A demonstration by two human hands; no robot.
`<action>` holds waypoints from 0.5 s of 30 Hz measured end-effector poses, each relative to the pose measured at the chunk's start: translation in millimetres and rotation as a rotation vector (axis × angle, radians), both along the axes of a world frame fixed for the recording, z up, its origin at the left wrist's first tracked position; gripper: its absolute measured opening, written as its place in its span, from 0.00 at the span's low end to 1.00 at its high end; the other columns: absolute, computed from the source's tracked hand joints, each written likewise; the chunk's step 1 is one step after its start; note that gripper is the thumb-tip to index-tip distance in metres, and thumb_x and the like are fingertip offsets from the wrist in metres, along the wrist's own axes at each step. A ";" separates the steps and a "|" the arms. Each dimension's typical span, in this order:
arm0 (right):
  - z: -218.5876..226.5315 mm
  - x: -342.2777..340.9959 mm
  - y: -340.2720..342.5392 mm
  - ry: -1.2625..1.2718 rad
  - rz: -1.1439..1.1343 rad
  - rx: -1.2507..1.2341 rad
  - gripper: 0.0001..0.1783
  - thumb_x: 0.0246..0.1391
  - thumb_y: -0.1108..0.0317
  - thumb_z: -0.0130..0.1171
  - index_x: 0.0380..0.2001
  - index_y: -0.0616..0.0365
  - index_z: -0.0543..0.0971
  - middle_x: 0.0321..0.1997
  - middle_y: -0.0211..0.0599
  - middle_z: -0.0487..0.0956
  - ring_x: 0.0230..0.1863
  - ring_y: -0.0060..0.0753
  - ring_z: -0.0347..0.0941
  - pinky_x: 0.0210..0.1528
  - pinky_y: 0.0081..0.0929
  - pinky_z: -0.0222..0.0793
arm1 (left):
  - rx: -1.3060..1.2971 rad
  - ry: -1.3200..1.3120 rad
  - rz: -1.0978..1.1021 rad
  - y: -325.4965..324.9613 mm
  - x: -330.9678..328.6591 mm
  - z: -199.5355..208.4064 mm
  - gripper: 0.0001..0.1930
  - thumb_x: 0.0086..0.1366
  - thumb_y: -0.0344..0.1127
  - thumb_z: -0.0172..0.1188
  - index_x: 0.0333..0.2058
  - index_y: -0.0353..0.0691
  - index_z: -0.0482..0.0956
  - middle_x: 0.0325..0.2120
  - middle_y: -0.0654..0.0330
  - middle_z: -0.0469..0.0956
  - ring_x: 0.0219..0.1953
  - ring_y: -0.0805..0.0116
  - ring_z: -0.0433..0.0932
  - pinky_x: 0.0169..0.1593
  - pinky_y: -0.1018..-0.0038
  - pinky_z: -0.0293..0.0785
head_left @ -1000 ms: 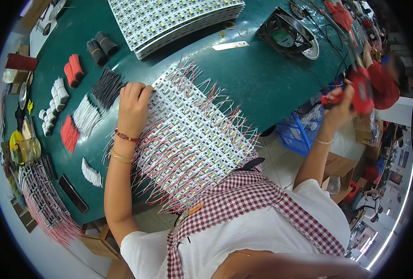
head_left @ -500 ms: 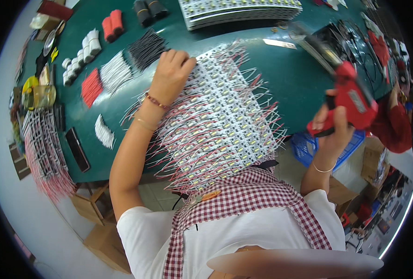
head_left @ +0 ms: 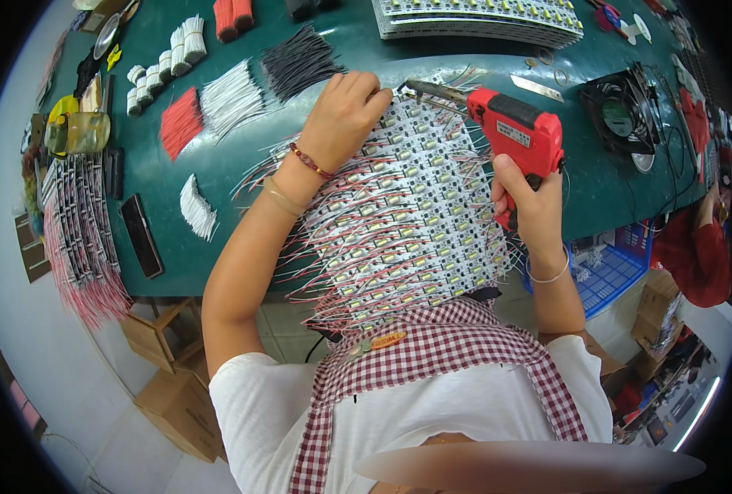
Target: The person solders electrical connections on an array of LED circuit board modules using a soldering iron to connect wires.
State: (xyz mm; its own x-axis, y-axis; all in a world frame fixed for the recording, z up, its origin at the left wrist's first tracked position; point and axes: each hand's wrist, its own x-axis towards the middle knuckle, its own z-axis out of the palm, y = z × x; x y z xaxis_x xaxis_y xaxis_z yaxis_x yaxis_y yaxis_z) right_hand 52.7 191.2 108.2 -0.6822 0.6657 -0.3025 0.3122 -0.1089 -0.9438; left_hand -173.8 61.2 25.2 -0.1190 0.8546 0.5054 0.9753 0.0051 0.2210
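My right hand (head_left: 532, 198) is wrapped round the handle of a red and black soldering gun (head_left: 518, 123). The gun's metal nose points left, its tip at the far edge of a white circuit-board panel (head_left: 444, 216). The panel has rows of small yellowish LEDs, and many thin red and white wires stick out from both sides. Close beside the tip, my left hand (head_left: 345, 115) rests at the panel's far left corner with fingers closed in a pinch. What those fingers hold is too small to make out.
Left of the panel lie black wires (head_left: 301, 62), white wires (head_left: 232, 97), red wires (head_left: 182, 123) and a small white pile (head_left: 197, 208). A phone (head_left: 141, 236) lies further left. Stacked boards (head_left: 481, 29) stand at the back, a fan (head_left: 617, 114) right, and a blue basket (head_left: 601, 284) below the table edge.
My right hand has brought the soldering gun left from the right side to the panel's far edge. My left hand stays by the panel's far left corner. The whole view has shifted slightly.
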 end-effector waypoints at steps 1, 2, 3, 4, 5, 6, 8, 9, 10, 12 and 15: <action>0.0 0.1 -0.1 -0.018 0.001 0.012 0.12 0.54 0.62 0.62 0.26 0.60 0.77 0.15 0.25 0.73 0.13 0.12 0.66 0.16 0.14 0.61 | 0.006 -0.004 -0.004 0.3 -0.1 0.2 0.09 0.50 0.24 0.55 0.33 0.38 0.75 0.29 0.58 0.70 0.32 0.61 0.70 0.37 0.70 0.66; -0.6 0.5 0.2 -0.018 0.005 0.012 0.12 0.54 0.62 0.62 0.26 0.60 0.77 0.15 0.25 0.73 0.13 0.12 0.66 0.16 0.14 0.61 | 0.013 -0.008 -0.008 0.5 -0.2 0.2 0.09 0.50 0.24 0.55 0.33 0.38 0.75 0.29 0.58 0.70 0.32 0.61 0.70 0.37 0.70 0.67; -2.3 1.3 0.7 -0.036 0.014 0.020 0.12 0.54 0.62 0.63 0.26 0.60 0.77 0.15 0.25 0.73 0.13 0.12 0.66 0.16 0.13 0.61 | 0.012 -0.008 -0.005 0.7 -0.4 -0.6 0.09 0.50 0.24 0.55 0.33 0.38 0.75 0.29 0.58 0.70 0.32 0.61 0.70 0.37 0.70 0.67; -3.5 1.6 0.5 -0.054 0.023 0.028 0.12 0.54 0.61 0.63 0.27 0.60 0.77 0.15 0.25 0.74 0.13 0.12 0.66 0.16 0.13 0.61 | 0.012 -0.010 -0.010 0.9 -0.7 -1.4 0.09 0.50 0.24 0.55 0.33 0.37 0.75 0.29 0.58 0.70 0.32 0.61 0.70 0.37 0.70 0.67; -3.9 1.4 -0.4 -0.054 0.027 0.028 0.12 0.54 0.61 0.63 0.27 0.60 0.77 0.15 0.25 0.74 0.13 0.12 0.66 0.16 0.13 0.61 | 0.011 -0.011 -0.015 0.9 -1.0 -2.1 0.09 0.50 0.25 0.54 0.33 0.37 0.75 0.29 0.58 0.70 0.32 0.61 0.70 0.37 0.70 0.67; -3.9 1.8 -1.1 -0.051 0.009 0.024 0.12 0.54 0.61 0.63 0.27 0.60 0.77 0.15 0.25 0.74 0.13 0.12 0.66 0.16 0.13 0.61 | 0.011 -0.011 -0.011 1.0 -0.9 -2.1 0.09 0.50 0.25 0.54 0.33 0.37 0.75 0.29 0.58 0.70 0.32 0.61 0.70 0.37 0.70 0.67; -4.2 2.1 -1.9 -0.048 -0.006 0.020 0.12 0.54 0.61 0.63 0.27 0.60 0.77 0.15 0.25 0.74 0.13 0.12 0.66 0.15 0.13 0.60 | 0.011 0.001 -0.015 1.2 -0.8 -1.5 0.09 0.51 0.25 0.54 0.33 0.37 0.75 0.29 0.58 0.70 0.32 0.61 0.71 0.37 0.70 0.67; -4.4 1.9 -2.1 -0.040 -0.009 0.023 0.12 0.54 0.61 0.63 0.27 0.60 0.78 0.15 0.25 0.74 0.13 0.12 0.66 0.15 0.13 0.60 | 0.011 0.002 -0.011 1.1 -0.8 -1.5 0.09 0.51 0.25 0.54 0.33 0.37 0.75 0.29 0.58 0.70 0.32 0.61 0.71 0.37 0.70 0.67; -4.4 1.8 -2.1 -0.032 -0.013 0.027 0.12 0.54 0.61 0.63 0.27 0.60 0.78 0.15 0.25 0.74 0.13 0.12 0.66 0.15 0.13 0.60 | 0.019 0.001 -0.013 1.1 -0.7 -1.4 0.09 0.51 0.25 0.54 0.34 0.37 0.75 0.29 0.58 0.70 0.32 0.61 0.71 0.37 0.70 0.67; -4.0 2.0 -2.1 -0.035 -0.012 0.034 0.12 0.54 0.61 0.63 0.28 0.60 0.78 0.15 0.25 0.74 0.13 0.12 0.66 0.15 0.13 0.60 | 0.027 0.001 -0.013 0.9 -0.7 -1.7 0.09 0.51 0.25 0.54 0.34 0.37 0.75 0.29 0.59 0.70 0.32 0.61 0.71 0.37 0.70 0.67; -4.0 3.7 -1.1 -0.030 -0.008 0.047 0.12 0.54 0.62 0.63 0.28 0.59 0.78 0.15 0.25 0.74 0.13 0.12 0.66 0.15 0.13 0.60 | 0.019 0.005 -0.011 0.5 -0.5 -1.8 0.09 0.50 0.25 0.54 0.34 0.37 0.75 0.29 0.59 0.70 0.32 0.61 0.71 0.37 0.70 0.68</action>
